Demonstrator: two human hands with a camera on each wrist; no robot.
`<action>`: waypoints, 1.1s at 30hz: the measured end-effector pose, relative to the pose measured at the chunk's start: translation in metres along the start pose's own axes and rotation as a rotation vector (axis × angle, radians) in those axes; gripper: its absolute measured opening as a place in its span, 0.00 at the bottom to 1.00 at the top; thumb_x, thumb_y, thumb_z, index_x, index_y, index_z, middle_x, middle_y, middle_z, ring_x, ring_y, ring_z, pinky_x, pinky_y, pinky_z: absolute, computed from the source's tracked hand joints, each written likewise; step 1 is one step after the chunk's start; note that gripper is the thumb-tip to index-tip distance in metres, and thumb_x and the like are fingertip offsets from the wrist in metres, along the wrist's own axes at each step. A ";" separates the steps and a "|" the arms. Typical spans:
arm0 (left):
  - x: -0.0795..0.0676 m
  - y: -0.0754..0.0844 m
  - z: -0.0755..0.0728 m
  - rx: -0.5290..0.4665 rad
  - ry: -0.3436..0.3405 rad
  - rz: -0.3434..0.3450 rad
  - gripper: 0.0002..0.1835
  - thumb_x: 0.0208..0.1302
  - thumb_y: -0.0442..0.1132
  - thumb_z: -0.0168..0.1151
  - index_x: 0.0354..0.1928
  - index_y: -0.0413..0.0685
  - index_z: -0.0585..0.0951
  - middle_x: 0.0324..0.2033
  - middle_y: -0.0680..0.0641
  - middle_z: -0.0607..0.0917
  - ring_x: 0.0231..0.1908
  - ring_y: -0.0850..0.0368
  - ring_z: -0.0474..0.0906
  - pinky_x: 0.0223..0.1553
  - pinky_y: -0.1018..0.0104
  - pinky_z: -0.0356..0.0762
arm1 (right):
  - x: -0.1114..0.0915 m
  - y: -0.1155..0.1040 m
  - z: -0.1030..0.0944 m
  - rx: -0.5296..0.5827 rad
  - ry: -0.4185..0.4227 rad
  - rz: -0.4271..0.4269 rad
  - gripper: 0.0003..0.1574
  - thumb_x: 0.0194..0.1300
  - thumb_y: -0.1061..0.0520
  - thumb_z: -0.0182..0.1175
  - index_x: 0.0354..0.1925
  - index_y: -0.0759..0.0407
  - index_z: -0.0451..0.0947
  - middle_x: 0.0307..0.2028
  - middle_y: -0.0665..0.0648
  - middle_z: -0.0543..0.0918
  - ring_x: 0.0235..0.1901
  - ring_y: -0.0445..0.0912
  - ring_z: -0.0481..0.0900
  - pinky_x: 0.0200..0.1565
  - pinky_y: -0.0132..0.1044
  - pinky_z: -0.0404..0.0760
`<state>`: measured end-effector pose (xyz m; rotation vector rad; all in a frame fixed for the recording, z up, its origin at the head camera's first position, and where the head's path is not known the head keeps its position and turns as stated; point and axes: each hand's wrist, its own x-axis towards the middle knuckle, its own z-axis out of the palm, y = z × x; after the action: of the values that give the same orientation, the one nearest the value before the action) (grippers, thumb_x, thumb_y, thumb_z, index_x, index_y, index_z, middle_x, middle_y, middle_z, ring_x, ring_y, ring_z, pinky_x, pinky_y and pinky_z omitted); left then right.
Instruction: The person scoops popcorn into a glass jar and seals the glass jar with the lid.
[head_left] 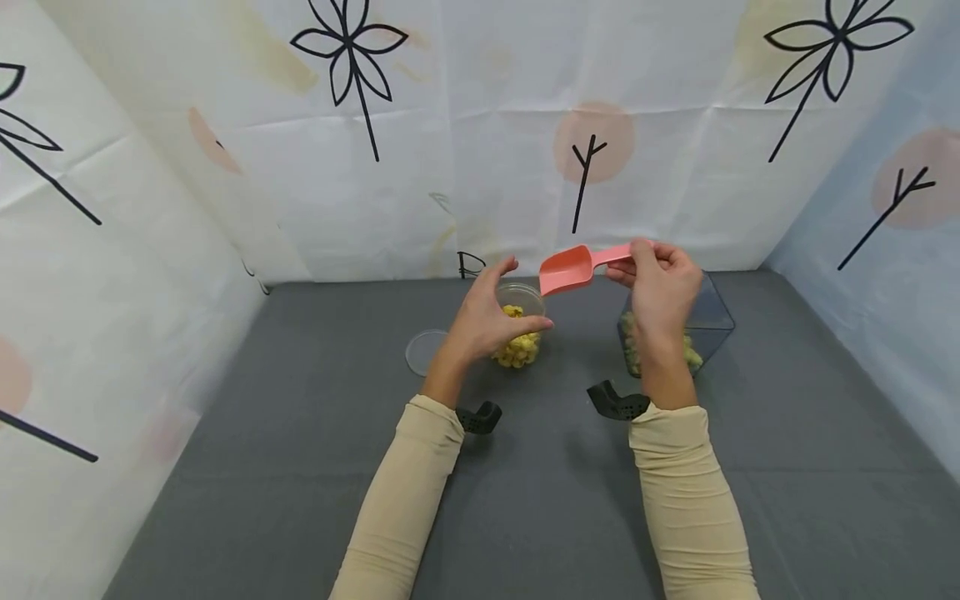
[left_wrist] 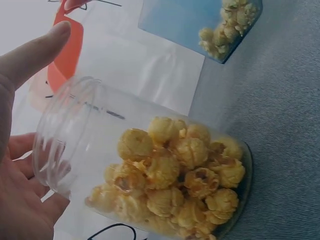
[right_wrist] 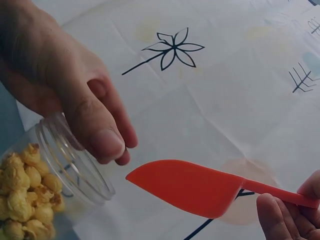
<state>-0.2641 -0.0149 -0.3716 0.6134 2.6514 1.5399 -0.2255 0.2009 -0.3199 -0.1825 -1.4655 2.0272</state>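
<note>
In the head view my left hand (head_left: pixel 486 321) is spread in a wide C about the mouth of a clear jar (left_wrist: pixel 110 120), which stands upright and holds yellow popcorn (left_wrist: pixel 162 170). The left wrist view shows the fingers behind the jar's rim and the thumb raised apart from it. My right hand (head_left: pixel 663 287) pinches the handle of a coral-red scoop (head_left: pixel 566 271) between thumb and fingers. The scoop is held up to the right of the jar mouth, its blade tip toward the jar; the blade's inside shows no popcorn in the head view.
A clear bluish box (head_left: pixel 716 312) with popcorn in it stands behind my right wrist. To the left of the jar a round clear lid (head_left: pixel 422 354) lies flat on the grey tabletop (head_left: pixel 337 433). A patterned white cloth (head_left: pixel 480 167) hangs along the back.
</note>
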 end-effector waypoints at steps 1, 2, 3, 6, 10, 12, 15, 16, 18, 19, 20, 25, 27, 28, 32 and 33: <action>0.000 0.001 -0.001 0.006 0.002 0.001 0.59 0.48 0.60 0.81 0.80 0.61 0.58 0.75 0.55 0.65 0.75 0.53 0.62 0.71 0.43 0.67 | 0.000 -0.001 -0.001 0.003 0.002 -0.001 0.05 0.70 0.63 0.62 0.41 0.65 0.78 0.28 0.57 0.86 0.22 0.42 0.87 0.32 0.32 0.87; -0.001 0.002 -0.001 0.011 0.003 0.000 0.59 0.48 0.61 0.81 0.80 0.62 0.58 0.75 0.56 0.65 0.75 0.54 0.62 0.70 0.43 0.68 | 0.001 -0.003 -0.002 0.005 0.004 -0.003 0.05 0.70 0.63 0.62 0.41 0.65 0.78 0.28 0.57 0.86 0.21 0.42 0.87 0.32 0.32 0.87; -0.001 0.003 -0.002 0.013 0.005 0.003 0.59 0.48 0.61 0.80 0.79 0.62 0.58 0.75 0.56 0.65 0.75 0.55 0.62 0.71 0.44 0.68 | 0.001 -0.004 -0.003 0.005 0.007 -0.005 0.05 0.70 0.63 0.62 0.41 0.65 0.77 0.29 0.57 0.86 0.21 0.42 0.87 0.32 0.32 0.87; -0.001 0.006 -0.004 0.009 0.011 0.021 0.58 0.49 0.61 0.80 0.79 0.63 0.58 0.76 0.57 0.64 0.75 0.57 0.61 0.71 0.45 0.67 | 0.003 -0.009 -0.007 0.000 0.012 -0.013 0.05 0.71 0.62 0.62 0.41 0.65 0.77 0.30 0.58 0.86 0.22 0.42 0.87 0.32 0.31 0.87; 0.000 0.013 -0.006 0.001 0.005 0.061 0.57 0.50 0.60 0.79 0.79 0.64 0.58 0.76 0.58 0.63 0.76 0.58 0.59 0.72 0.46 0.67 | 0.006 -0.018 -0.013 -0.001 0.027 -0.033 0.06 0.70 0.62 0.63 0.41 0.65 0.78 0.30 0.59 0.86 0.22 0.42 0.87 0.33 0.31 0.87; 0.001 0.018 -0.005 0.005 -0.002 0.080 0.57 0.51 0.60 0.79 0.79 0.64 0.57 0.76 0.57 0.63 0.76 0.57 0.59 0.72 0.46 0.67 | 0.008 -0.022 -0.016 0.009 0.038 -0.045 0.06 0.70 0.62 0.63 0.41 0.65 0.78 0.29 0.59 0.86 0.22 0.42 0.87 0.33 0.31 0.87; 0.002 0.026 -0.003 0.014 -0.007 0.109 0.57 0.51 0.60 0.79 0.80 0.64 0.57 0.76 0.56 0.62 0.76 0.57 0.59 0.72 0.46 0.66 | 0.011 -0.028 -0.020 0.011 0.062 -0.070 0.05 0.69 0.62 0.64 0.40 0.65 0.79 0.28 0.59 0.86 0.21 0.43 0.87 0.32 0.31 0.87; 0.003 0.029 -0.002 0.013 -0.008 0.117 0.57 0.51 0.60 0.79 0.80 0.64 0.57 0.76 0.56 0.62 0.76 0.57 0.59 0.72 0.46 0.66 | 0.012 -0.030 -0.021 0.013 0.068 -0.078 0.05 0.69 0.62 0.64 0.40 0.65 0.78 0.28 0.59 0.86 0.21 0.43 0.87 0.32 0.31 0.87; 0.004 0.034 0.001 0.008 -0.013 0.129 0.57 0.51 0.61 0.79 0.79 0.65 0.57 0.76 0.57 0.62 0.76 0.58 0.59 0.73 0.46 0.66 | 0.014 -0.033 -0.024 0.015 0.088 -0.088 0.05 0.68 0.63 0.64 0.39 0.65 0.79 0.27 0.58 0.87 0.20 0.43 0.87 0.31 0.32 0.86; 0.004 0.036 0.002 0.004 -0.017 0.137 0.56 0.51 0.61 0.79 0.79 0.66 0.57 0.76 0.58 0.62 0.76 0.58 0.58 0.73 0.46 0.66 | 0.015 -0.034 -0.025 0.014 0.096 -0.090 0.05 0.68 0.63 0.64 0.39 0.65 0.79 0.27 0.58 0.87 0.20 0.43 0.87 0.30 0.32 0.86; 0.005 0.038 0.004 -0.001 -0.021 0.144 0.56 0.51 0.61 0.79 0.79 0.67 0.57 0.76 0.58 0.62 0.76 0.59 0.58 0.73 0.46 0.66 | 0.016 -0.036 -0.027 0.015 0.103 -0.091 0.05 0.68 0.63 0.65 0.38 0.65 0.79 0.27 0.58 0.87 0.20 0.43 0.87 0.30 0.32 0.86; 0.007 0.048 0.012 -0.019 -0.052 0.164 0.56 0.51 0.61 0.79 0.79 0.70 0.56 0.75 0.60 0.61 0.76 0.60 0.58 0.72 0.47 0.66 | 0.020 -0.044 -0.036 0.013 0.125 -0.111 0.05 0.67 0.63 0.65 0.38 0.65 0.80 0.27 0.58 0.88 0.20 0.44 0.87 0.29 0.32 0.86; 0.009 0.053 0.015 -0.024 -0.064 0.170 0.56 0.51 0.61 0.79 0.79 0.70 0.56 0.75 0.59 0.61 0.76 0.60 0.58 0.72 0.47 0.66 | 0.021 -0.047 -0.039 0.011 0.132 -0.121 0.05 0.67 0.63 0.65 0.38 0.65 0.79 0.26 0.58 0.88 0.19 0.43 0.87 0.29 0.32 0.86; 0.010 0.055 0.017 -0.024 -0.071 0.172 0.56 0.51 0.61 0.79 0.79 0.71 0.55 0.75 0.59 0.61 0.76 0.61 0.58 0.72 0.47 0.66 | 0.022 -0.048 -0.040 0.013 0.135 -0.127 0.05 0.67 0.63 0.65 0.38 0.65 0.79 0.26 0.58 0.87 0.19 0.44 0.87 0.29 0.32 0.86; 0.014 0.063 0.026 -0.029 -0.091 0.195 0.57 0.52 0.59 0.79 0.80 0.69 0.55 0.75 0.57 0.62 0.75 0.60 0.59 0.73 0.48 0.66 | 0.024 -0.053 -0.046 0.019 0.146 -0.145 0.05 0.67 0.63 0.66 0.36 0.65 0.79 0.25 0.58 0.87 0.19 0.43 0.86 0.28 0.31 0.86; 0.015 0.064 0.028 -0.030 -0.096 0.201 0.57 0.52 0.59 0.79 0.80 0.69 0.55 0.75 0.57 0.62 0.75 0.60 0.59 0.73 0.48 0.65 | 0.025 -0.054 -0.047 0.017 0.150 -0.152 0.05 0.67 0.64 0.66 0.36 0.65 0.79 0.24 0.58 0.87 0.19 0.43 0.86 0.28 0.32 0.86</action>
<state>-0.2508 0.0414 -0.3294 0.9522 2.5584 1.5493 -0.2025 0.2632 -0.2836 -0.2058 -1.3283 1.8622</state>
